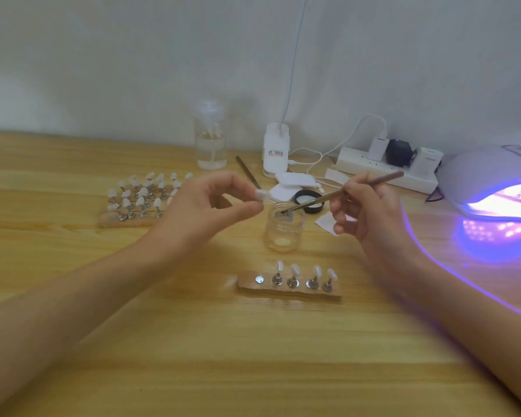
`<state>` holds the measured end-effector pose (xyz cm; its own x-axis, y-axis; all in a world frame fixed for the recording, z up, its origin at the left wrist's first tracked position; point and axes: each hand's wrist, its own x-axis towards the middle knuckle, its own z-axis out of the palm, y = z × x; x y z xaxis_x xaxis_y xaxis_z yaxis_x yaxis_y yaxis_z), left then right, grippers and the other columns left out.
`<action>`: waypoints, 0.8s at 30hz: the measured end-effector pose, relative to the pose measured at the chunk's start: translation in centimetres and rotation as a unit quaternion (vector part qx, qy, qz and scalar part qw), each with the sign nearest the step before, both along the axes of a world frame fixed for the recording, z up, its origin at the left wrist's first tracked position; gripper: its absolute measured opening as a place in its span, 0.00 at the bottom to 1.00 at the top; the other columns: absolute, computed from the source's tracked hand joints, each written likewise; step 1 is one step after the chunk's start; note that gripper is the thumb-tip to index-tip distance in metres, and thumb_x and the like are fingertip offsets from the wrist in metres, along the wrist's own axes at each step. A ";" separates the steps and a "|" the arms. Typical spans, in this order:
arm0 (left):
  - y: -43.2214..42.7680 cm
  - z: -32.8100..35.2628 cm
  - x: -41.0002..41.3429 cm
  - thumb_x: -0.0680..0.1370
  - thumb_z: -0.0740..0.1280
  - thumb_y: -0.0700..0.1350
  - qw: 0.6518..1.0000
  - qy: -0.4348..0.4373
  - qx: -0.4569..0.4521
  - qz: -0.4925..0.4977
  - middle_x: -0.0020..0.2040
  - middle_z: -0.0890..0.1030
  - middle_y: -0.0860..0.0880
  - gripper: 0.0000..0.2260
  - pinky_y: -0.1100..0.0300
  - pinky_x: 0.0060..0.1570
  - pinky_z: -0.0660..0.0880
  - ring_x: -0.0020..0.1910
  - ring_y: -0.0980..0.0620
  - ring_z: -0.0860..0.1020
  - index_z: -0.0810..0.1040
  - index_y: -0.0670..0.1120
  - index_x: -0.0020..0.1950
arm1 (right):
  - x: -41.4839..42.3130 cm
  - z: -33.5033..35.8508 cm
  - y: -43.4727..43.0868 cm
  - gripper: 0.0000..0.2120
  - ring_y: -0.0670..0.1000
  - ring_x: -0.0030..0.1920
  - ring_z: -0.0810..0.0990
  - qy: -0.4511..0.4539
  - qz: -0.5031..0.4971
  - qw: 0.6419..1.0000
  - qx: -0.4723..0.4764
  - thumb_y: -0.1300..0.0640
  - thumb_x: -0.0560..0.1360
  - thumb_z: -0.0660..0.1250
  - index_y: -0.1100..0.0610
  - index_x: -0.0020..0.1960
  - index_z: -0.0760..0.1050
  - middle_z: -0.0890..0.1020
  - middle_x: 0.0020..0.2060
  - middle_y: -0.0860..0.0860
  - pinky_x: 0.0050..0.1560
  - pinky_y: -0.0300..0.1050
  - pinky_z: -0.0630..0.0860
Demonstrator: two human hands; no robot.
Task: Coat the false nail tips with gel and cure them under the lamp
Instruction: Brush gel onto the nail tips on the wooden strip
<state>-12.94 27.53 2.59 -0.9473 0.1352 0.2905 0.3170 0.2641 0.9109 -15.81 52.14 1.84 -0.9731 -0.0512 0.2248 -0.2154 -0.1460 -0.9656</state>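
Note:
My left hand pinches a white false nail tip on its small stand, held above the table just left of the open gel jar. A thin brush is gripped by my right hand, its bristle end dipped into the jar's mouth. In front of the jar lies a wooden holder with several nail tips standing on metal pegs and one bare magnet at its left end. Further left, a larger wooden holder carries several more tips. The curing lamp glows violet at the right.
A clear pump bottle stands at the back by the wall. Near it are a white clip lamp base, a power strip with plugs, the jar's black lid, white pads and a thin stick.

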 end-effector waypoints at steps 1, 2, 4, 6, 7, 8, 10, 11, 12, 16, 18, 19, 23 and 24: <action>0.4 -0.2 -0.4 0.72 0.75 0.50 1.000 -0.008 0.012 0.005 0.42 0.83 0.61 0.03 0.67 0.38 0.71 0.34 0.60 0.74 0.82 0.55 0.43 | 0.1 -0.2 0.1 0.09 0.48 0.29 0.75 -0.008 -0.003 1.000 -0.010 0.62 0.82 0.59 0.55 0.43 0.69 0.78 0.30 0.51 0.28 0.40 0.74; 0.8 -0.5 -0.8 0.74 0.74 0.49 1.000 -0.009 0.022 0.011 0.42 0.82 0.61 0.03 0.70 0.36 0.71 0.34 0.61 0.75 0.81 0.56 0.42 | 0.3 -0.4 0.1 0.09 0.47 0.29 0.75 -0.016 -0.004 1.000 -0.021 0.62 0.82 0.59 0.55 0.43 0.69 0.78 0.30 0.51 0.28 0.40 0.74; 1.4 -1.2 -1.3 0.75 0.73 0.47 0.999 -0.005 0.031 0.031 0.42 0.82 0.62 0.04 0.73 0.33 0.70 0.32 0.63 0.75 0.80 0.55 0.43 | 0.4 -0.5 0.2 0.09 0.46 0.29 0.75 -0.028 0.000 0.998 -0.049 0.62 0.82 0.59 0.55 0.43 0.68 0.78 0.30 0.51 0.27 0.39 0.74; 1.7 -1.8 -1.5 0.76 0.72 0.46 0.998 0.004 0.030 0.046 0.43 0.82 0.62 0.03 0.72 0.32 0.70 0.31 0.62 0.75 0.80 0.54 0.44 | 0.5 -0.6 0.2 0.09 0.46 0.28 0.75 -0.039 0.003 0.997 -0.071 0.62 0.82 0.59 0.55 0.43 0.68 0.78 0.29 0.51 0.27 0.38 0.74; 1.7 -2.0 -1.5 0.75 0.73 0.45 0.999 0.006 0.030 0.045 0.43 0.82 0.62 0.03 0.72 0.32 0.70 0.31 0.61 0.75 0.80 0.52 0.44 | 0.4 -0.6 0.1 0.09 0.46 0.28 0.75 -0.044 0.006 0.996 -0.077 0.63 0.82 0.59 0.55 0.44 0.68 0.78 0.29 0.50 0.27 0.38 0.74; 1.7 -2.2 -1.5 0.75 0.73 0.44 0.999 0.008 0.028 0.040 0.43 0.82 0.61 0.03 0.71 0.33 0.71 0.31 0.60 0.75 0.81 0.51 0.44 | 0.4 -0.6 0.1 0.08 0.45 0.28 0.75 -0.049 0.009 0.995 -0.083 0.63 0.82 0.59 0.55 0.44 0.69 0.78 0.30 0.51 0.27 0.37 0.74; 1.6 -2.4 -1.5 0.75 0.73 0.43 0.999 0.010 0.021 0.025 0.43 0.83 0.59 0.04 0.69 0.35 0.73 0.32 0.60 0.75 0.81 0.51 0.43 | 0.4 -0.6 0.2 0.09 0.46 0.29 0.75 -0.057 0.014 0.994 -0.096 0.63 0.81 0.58 0.55 0.44 0.69 0.78 0.30 0.51 0.27 0.37 0.74; 1.6 -2.5 -1.4 0.74 0.74 0.43 1.000 0.011 0.017 0.020 0.43 0.83 0.58 0.04 0.68 0.36 0.74 0.31 0.60 0.75 0.81 0.51 0.43 | 0.4 -0.6 0.2 0.10 0.46 0.29 0.75 -0.060 0.016 0.993 -0.101 0.63 0.81 0.58 0.55 0.42 0.69 0.78 0.30 0.51 0.27 0.37 0.74; 1.6 -2.5 -1.4 0.74 0.74 0.43 1.000 0.011 0.014 0.017 0.43 0.83 0.58 0.05 0.68 0.36 0.74 0.31 0.60 0.75 0.81 0.52 0.42 | 0.4 -0.6 0.2 0.10 0.46 0.29 0.75 -0.063 0.017 0.993 -0.102 0.63 0.81 0.59 0.55 0.41 0.69 0.78 0.31 0.51 0.28 0.37 0.74; 1.4 -2.7 -1.5 0.74 0.74 0.42 1.000 0.013 0.020 0.012 0.43 0.83 0.57 0.08 0.70 0.34 0.73 0.31 0.60 0.76 0.81 0.55 0.40 | 0.5 -0.8 0.2 0.10 0.46 0.30 0.77 -0.052 0.017 0.994 -0.098 0.62 0.81 0.60 0.56 0.41 0.70 0.79 0.31 0.52 0.29 0.37 0.75; 1.3 -2.7 -1.5 0.73 0.75 0.41 1.000 0.015 0.022 0.011 0.41 0.83 0.57 0.07 0.72 0.32 0.71 0.31 0.61 0.76 0.81 0.53 0.40 | 0.6 -0.9 0.1 0.09 0.47 0.31 0.77 -0.042 0.021 0.994 -0.095 0.62 0.81 0.59 0.56 0.42 0.69 0.79 0.32 0.52 0.30 0.37 0.75; 1.3 -2.7 -1.5 0.73 0.75 0.41 1.000 0.016 0.021 0.010 0.41 0.82 0.57 0.07 0.73 0.31 0.70 0.31 0.61 0.76 0.81 0.52 0.40 | 0.6 -0.9 0.1 0.09 0.47 0.31 0.78 -0.040 0.023 0.995 -0.093 0.63 0.81 0.59 0.57 0.42 0.69 0.79 0.32 0.53 0.30 0.37 0.76; 1.3 -2.8 -1.6 0.73 0.75 0.41 1.000 0.017 0.019 0.002 0.43 0.83 0.57 0.06 0.71 0.35 0.73 0.32 0.59 0.78 0.81 0.51 0.41 | 0.5 -0.9 -0.1 0.09 0.47 0.32 0.78 -0.040 0.022 0.996 -0.076 0.61 0.81 0.59 0.56 0.42 0.69 0.80 0.32 0.52 0.30 0.37 0.75; 1.3 -2.8 -1.6 0.73 0.75 0.41 1.000 0.016 0.022 0.000 0.44 0.83 0.56 0.06 0.69 0.36 0.74 0.32 0.58 0.78 0.81 0.51 0.42 | 0.4 -0.9 -0.1 0.09 0.46 0.32 0.78 -0.039 0.021 0.997 -0.070 0.61 0.81 0.60 0.55 0.42 0.69 0.81 0.33 0.52 0.30 0.36 0.75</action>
